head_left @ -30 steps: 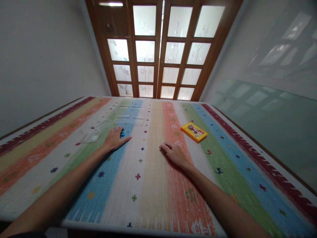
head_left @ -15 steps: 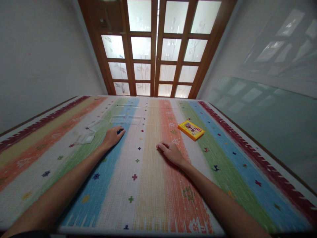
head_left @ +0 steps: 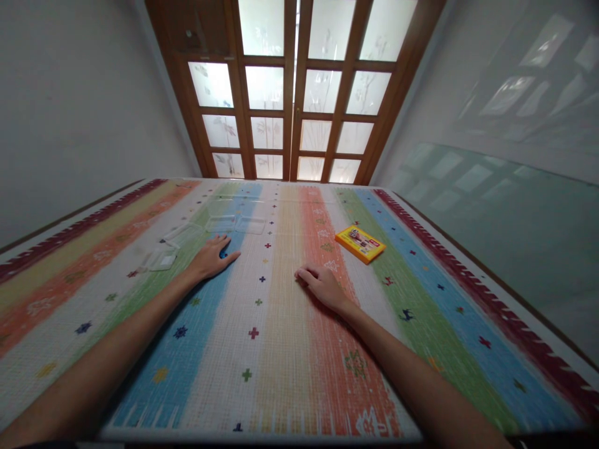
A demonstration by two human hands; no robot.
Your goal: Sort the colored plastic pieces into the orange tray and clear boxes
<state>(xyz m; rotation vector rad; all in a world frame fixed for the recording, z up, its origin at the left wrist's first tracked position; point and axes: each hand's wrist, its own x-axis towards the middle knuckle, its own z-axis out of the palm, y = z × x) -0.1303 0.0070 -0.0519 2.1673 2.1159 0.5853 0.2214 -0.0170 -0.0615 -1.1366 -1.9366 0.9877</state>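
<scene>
My left hand (head_left: 209,257) rests palm down on the blue and green stripes of the cloth, with thumb and fingers spread apart. A small dark mark shows between thumb and forefinger; it could be part of the cloth's print. Just beyond the fingertips lie clear plastic trays (head_left: 250,225). My right hand (head_left: 321,285) rests on the cream and orange stripes, its fingers curled in and the thumb along them. Whatever is inside that curl, if anything, is hidden. Beyond it to the right, apart from the hand, lies a flat yellow box (head_left: 360,244) with a printed picture.
More clear plastic pieces (head_left: 161,259) lie left of my left hand. A striped tablecloth (head_left: 281,349) covers the table, which has walls on both sides. At the far end stands a wooden door (head_left: 290,112) with frosted panes.
My left hand has opened, its thumb swinging out to the right away from the fingers. My right hand and the yellow box keep their places; the view has shifted very slightly.
</scene>
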